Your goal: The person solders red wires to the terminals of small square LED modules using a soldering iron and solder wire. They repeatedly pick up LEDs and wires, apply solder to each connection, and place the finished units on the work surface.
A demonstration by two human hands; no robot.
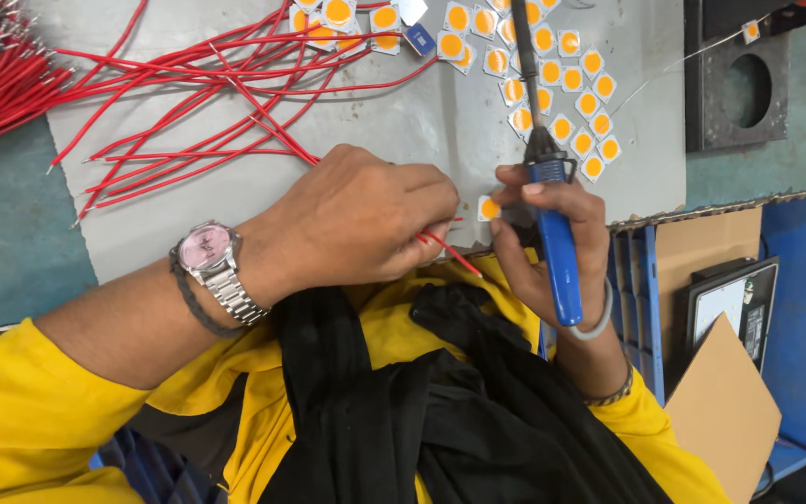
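Note:
My left hand (366, 219), with a wristwatch on the wrist, pinches a thin red wire (445, 247) near the table's front edge. My right hand (552, 243) grips the blue handle of a soldering iron (557, 238) whose dark shaft points away up the table. Between the two hands lies a small square white chip with a yellow-orange centre (489, 207), touched by my right fingertips. The wire's end runs toward that chip.
Several more yellow-centred chips (552, 75) lie scattered on the grey sheet (403, 121). Loose red wires (188, 103) spread at the left. A dark metal plate with a round hole (739, 89) sits at the right. Blue crates and cardboard (720, 401) stand below right.

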